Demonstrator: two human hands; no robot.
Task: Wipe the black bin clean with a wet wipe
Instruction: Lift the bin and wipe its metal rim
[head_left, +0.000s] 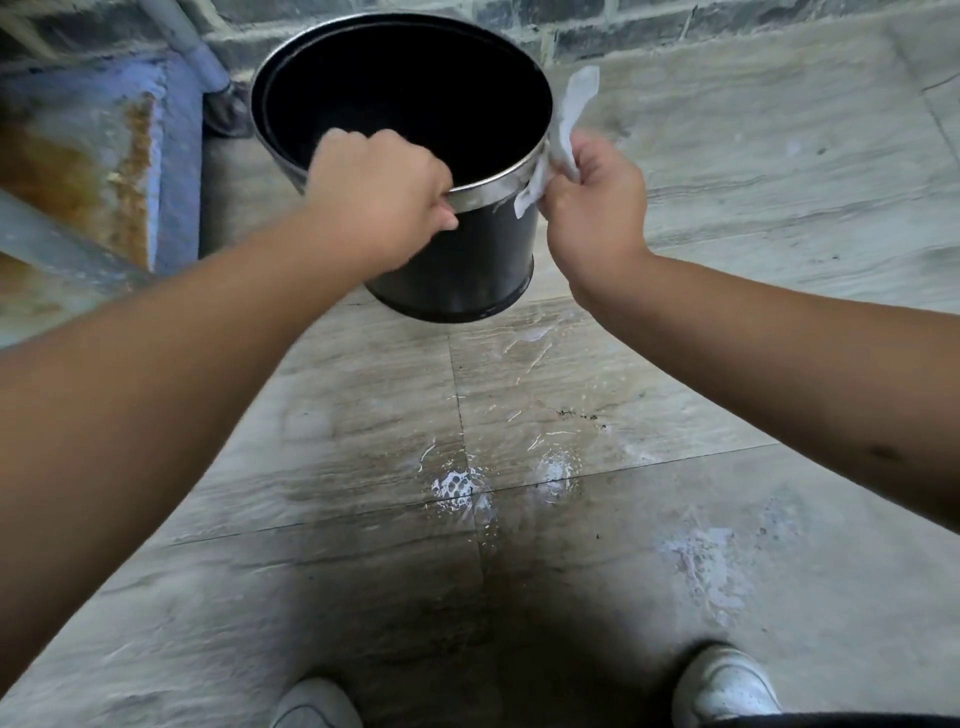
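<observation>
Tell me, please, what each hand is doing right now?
Left hand: closed on the black bin at its rim.
Right hand: closed on the wet wipe.

Arms: both bare from where they enter my view down to the wrists, no sleeves in sight
Left hand (382, 200): bare, no glove, no ring or watch that I can see
Right hand (592, 208): bare as well, nothing on the wrist
Right forearm: I make out a small dark mark on its outer side, near the edge of view
Left shoe (314, 704): white, rounded toe, only the front part shows
Right shoe (724, 686): white, speckled with small dark spots on the toe
Clothing: a thin strip of dark fabric at the bottom right corner, too little for me to tell the garment
</observation>
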